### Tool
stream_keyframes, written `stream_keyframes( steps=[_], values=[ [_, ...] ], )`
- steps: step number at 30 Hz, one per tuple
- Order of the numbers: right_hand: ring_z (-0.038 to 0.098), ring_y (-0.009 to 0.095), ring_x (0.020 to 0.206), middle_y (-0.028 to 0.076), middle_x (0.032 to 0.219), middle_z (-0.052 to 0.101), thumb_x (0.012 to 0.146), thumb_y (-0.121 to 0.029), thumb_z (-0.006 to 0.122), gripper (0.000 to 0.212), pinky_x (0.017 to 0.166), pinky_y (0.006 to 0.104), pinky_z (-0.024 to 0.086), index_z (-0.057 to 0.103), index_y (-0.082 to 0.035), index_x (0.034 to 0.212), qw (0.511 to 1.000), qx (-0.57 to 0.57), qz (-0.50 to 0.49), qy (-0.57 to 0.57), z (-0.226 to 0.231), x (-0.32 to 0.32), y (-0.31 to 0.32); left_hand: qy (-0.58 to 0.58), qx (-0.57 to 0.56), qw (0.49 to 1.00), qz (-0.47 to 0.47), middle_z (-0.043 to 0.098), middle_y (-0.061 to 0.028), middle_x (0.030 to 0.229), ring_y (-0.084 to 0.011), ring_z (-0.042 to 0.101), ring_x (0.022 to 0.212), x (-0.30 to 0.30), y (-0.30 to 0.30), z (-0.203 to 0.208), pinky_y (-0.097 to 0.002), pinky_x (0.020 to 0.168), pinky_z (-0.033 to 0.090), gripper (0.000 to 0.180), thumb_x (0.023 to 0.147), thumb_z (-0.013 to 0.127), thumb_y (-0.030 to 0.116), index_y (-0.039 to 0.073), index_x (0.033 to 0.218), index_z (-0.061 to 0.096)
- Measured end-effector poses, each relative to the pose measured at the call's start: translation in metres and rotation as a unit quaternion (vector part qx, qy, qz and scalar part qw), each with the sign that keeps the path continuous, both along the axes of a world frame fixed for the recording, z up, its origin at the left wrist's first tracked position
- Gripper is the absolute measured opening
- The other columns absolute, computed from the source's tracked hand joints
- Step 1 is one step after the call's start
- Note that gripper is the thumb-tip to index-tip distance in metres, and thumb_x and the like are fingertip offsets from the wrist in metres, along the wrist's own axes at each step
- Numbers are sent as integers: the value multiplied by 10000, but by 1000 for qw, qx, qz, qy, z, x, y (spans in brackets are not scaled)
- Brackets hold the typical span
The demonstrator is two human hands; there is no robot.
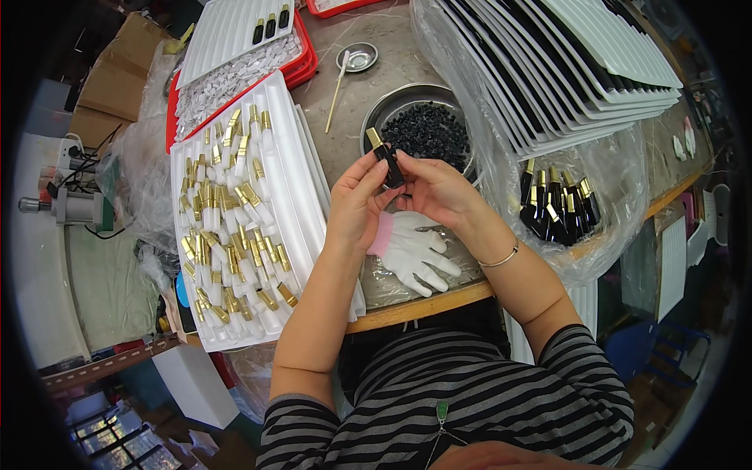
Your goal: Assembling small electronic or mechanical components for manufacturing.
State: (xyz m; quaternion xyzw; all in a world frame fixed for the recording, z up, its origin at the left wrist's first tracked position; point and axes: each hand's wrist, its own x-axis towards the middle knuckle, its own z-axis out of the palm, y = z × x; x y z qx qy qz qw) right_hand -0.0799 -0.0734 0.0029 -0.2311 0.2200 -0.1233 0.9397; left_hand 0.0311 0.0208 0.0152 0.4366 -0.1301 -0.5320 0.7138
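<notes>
A small glossy black bottle (386, 160) with a gold top is held up, tilted, between my two hands. My left hand (359, 196) has its thumb and fingers closed on its left side. My right hand (442, 192) closes in from the other side, its thumb tip against the bottle. A small dark piece (405, 196) shows by the fingertips below the bottle; which fingers hold it is hard to make out. Just behind my hands stands a round metal bowl (374, 110) of small black pieces (429, 129). Under my wrists lies a white glove (415, 249) with a pink cuff.
White trays (309, 227) at left carry many gold-topped clear tubes (235, 211). Behind them is a red tray (309, 66) of small white pieces. A small metal dish (360, 56) and swab (337, 92) lie farther back. Stacked trays (548, 78) and bagged black bottles (560, 204) occupy the right.
</notes>
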Motion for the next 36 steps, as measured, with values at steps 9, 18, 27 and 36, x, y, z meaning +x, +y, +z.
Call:
stream_keyframes(
  steps=[9, 18, 27, 36],
  values=[
    [361, 32, 495, -38, 644, 468, 876, -360, 553, 290, 407, 168, 286, 578, -91, 769, 999, 6, 37, 26, 6, -3, -4, -8, -9, 1000, -17, 623, -76, 955, -121, 621, 809, 0, 1, 0, -217, 692, 531, 299, 872, 524, 92, -14, 1152, 515],
    [305, 23, 446, -41, 587, 421, 890, -320, 542, 328, 374, 160, 221, 492, -89, 662, 998, 5, 68, -6, 4, -4, 1, -5, -32, 998, -48, 629, -36, 949, -83, 610, 774, 4, 5, -1, -160, 654, 484, 332, 872, 533, 89, -11, 1187, 503],
    [296, 23, 433, -64, 542, 391, 883, -300, 559, 289, 395, 187, 264, 546, -91, 683, 997, -60, -13, 40, 3, -2, 11, -152, 46, 987, -5, 640, -7, 903, -16, 571, 720, -4, 5, -3, -126, 583, 447, 326, 843, 597, 96, 33, 1159, 551],
    [325, 19, 420, -66, 522, 412, 858, -268, 602, 266, 376, 184, 261, 596, -76, 673, 983, -163, -39, 76, 10, -3, 3, -116, 6, 993, -24, 573, -105, 1137, -131, 585, 960, -8, -1, 1, -244, 756, 531, 351, 894, 514, 111, 17, 1229, 471]
  ],
)
